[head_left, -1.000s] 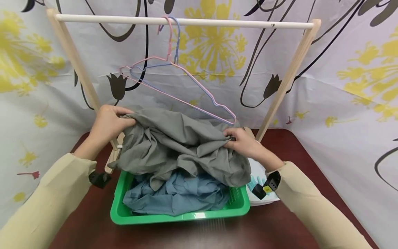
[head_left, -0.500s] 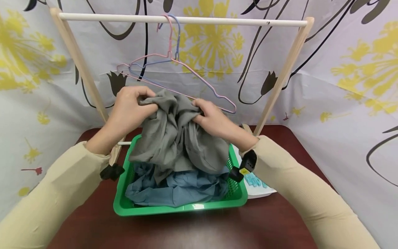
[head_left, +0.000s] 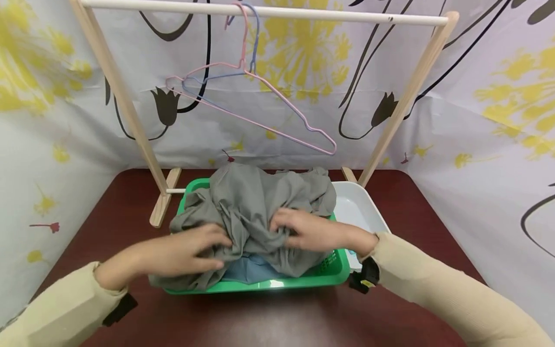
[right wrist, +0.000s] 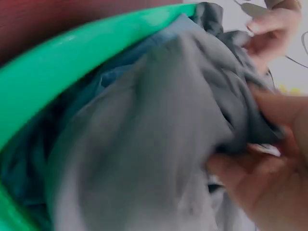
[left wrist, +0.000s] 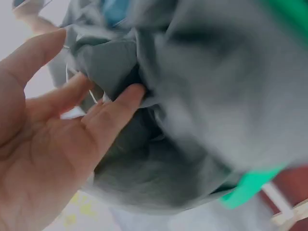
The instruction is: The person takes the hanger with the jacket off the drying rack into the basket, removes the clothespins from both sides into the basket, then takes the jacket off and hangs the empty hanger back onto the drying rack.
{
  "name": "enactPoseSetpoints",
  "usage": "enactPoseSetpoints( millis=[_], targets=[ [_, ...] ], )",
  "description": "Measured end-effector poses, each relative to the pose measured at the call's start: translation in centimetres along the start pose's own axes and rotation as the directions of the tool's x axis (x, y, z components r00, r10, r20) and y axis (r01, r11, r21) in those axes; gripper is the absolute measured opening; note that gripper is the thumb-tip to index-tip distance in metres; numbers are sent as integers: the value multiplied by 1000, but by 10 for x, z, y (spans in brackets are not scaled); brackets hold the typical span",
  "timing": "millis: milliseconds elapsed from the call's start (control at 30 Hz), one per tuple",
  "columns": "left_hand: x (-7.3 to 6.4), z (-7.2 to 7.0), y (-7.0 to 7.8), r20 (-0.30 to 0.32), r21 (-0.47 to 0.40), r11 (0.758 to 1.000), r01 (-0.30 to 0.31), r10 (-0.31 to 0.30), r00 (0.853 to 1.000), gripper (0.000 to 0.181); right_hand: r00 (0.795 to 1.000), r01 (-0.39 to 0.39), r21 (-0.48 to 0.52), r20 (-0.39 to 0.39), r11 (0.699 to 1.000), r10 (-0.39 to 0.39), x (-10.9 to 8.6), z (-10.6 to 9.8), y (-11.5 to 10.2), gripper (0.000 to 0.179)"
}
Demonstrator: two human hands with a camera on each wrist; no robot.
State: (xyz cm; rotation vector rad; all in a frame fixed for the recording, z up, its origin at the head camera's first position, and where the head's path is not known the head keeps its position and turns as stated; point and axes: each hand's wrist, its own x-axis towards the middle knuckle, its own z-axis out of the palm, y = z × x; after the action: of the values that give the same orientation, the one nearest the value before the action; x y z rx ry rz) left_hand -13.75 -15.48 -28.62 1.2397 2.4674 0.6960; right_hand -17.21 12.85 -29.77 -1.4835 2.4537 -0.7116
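A crumpled grey garment [head_left: 247, 202] lies heaped over a green basket [head_left: 303, 280], its left end hanging over the basket's front rim. Beneath it shows a blue garment [head_left: 249, 269]. My left hand [head_left: 186, 250] is at the left part of the grey cloth; in the left wrist view its thumb and fingers [left wrist: 113, 113] are spread apart against loose folds. Over the right part is my right hand [head_left: 310, 230], blurred, with its fingers bent a little. The right wrist view shows a gap between that thumb and the fingers [right wrist: 228, 168], with cloth beside them.
Behind the basket stands a wooden rack with a white rail [head_left: 303, 13]. A pink hanger [head_left: 277, 91] and a blue hanger [head_left: 256, 43] hang from it. A white tray [head_left: 353, 205] sits to the basket's right, on a dark red table [head_left: 416, 270].
The grey garment was held up bunched between both hands; it has come down and spread over the basket. Both hands have lowered towards me, and their fingers have loosened from the cloth.
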Motion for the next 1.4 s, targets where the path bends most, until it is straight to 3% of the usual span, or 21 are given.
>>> enactPoseSetpoints(
  millis=[33, 67, 133, 167, 233, 267, 333, 433, 500, 567, 667, 733, 800, 867, 933, 1000, 1167, 1267, 1400],
  targets=[
    [-2, 2, -1, 33, 18, 1000, -7, 6, 999, 36, 999, 0, -7, 46, 1000, 0, -3, 0, 0, 15],
    [-3, 3, -2, 28, 51, 998, -33, 31, 999, 34, 998, 11, -25, 59, 1000, -9, -4, -2, 0, 20],
    [-4, 0, -2, -62, 145, 988, -61, 71, 996, 31, 999, 35, -67, 26, 997, -33, -3, -9, 0, 33],
    [-3, -3, -2, -141, 224, 972, -69, 103, 985, 32, 999, 47, -95, -14, 994, -49, -2, -13, 1, 40],
    [0, -10, -3, -269, 353, 936, -10, 111, 957, 47, 994, 47, -132, -94, 990, -59, 2, -21, 5, 57],
    [2, -13, -4, -304, 381, 924, 34, 91, 948, 57, 992, 31, -137, -114, 990, -47, 4, -23, 8, 65],
    [6, -19, -9, -296, 397, 912, 106, 18, 955, 75, 996, -14, -123, -92, 992, 3, 7, -23, 17, 82],
    [11, -20, -17, -94, 292, 944, 153, -130, 987, 86, 993, -104, -67, 46, 992, 108, 8, -15, 28, 92],
    [15, -16, -21, 70, 197, 964, 179, -196, 978, 80, 976, -162, -37, 141, 986, 165, 6, -6, 33, 90],
    [19, -9, -25, 210, 137, 969, 208, -234, 949, 74, 948, -218, -22, 235, 976, 217, 3, 3, 34, 88],
    [26, 2, -28, 344, 148, 964, 220, -259, 903, 67, 896, -285, -34, 345, 958, 279, 0, 12, 33, 85],
    [31, 7, -27, 399, 176, 958, 225, -278, 874, 65, 866, -309, -71, 392, 949, 311, -1, 17, 32, 83],
    [34, 7, -26, 434, 190, 952, 239, -300, 850, 65, 849, -319, -95, 414, 943, 328, 0, 18, 31, 83],
    [36, 1, -23, 449, 172, 950, 260, -311, 838, 67, 854, -315, -86, 410, 945, 321, 1, 14, 30, 86],
    [35, -11, -20, 446, 132, 953, 274, -304, 842, 70, 877, -295, -60, 380, 954, 295, -1, 5, 29, 89],
    [32, -25, -17, 437, 78, 960, 267, -274, 857, 70, 905, -269, -2, 343, 963, 253, -4, -10, 31, 91],
    [30, -59, -21, 350, -80, 969, 234, -192, 917, 60, 957, -239, 85, 191, 967, 219, -18, -48, 45, 81],
    [40, -72, -32, 248, -119, 967, 223, -189, 950, 56, 962, -267, 49, 78, 963, 263, -22, -62, 62, 70],
    [65, -79, -50, 124, -49, 975, 215, -208, 970, 53, 943, -334, -18, -6, 943, 334, -22, -69, 89, 63]
  ],
)
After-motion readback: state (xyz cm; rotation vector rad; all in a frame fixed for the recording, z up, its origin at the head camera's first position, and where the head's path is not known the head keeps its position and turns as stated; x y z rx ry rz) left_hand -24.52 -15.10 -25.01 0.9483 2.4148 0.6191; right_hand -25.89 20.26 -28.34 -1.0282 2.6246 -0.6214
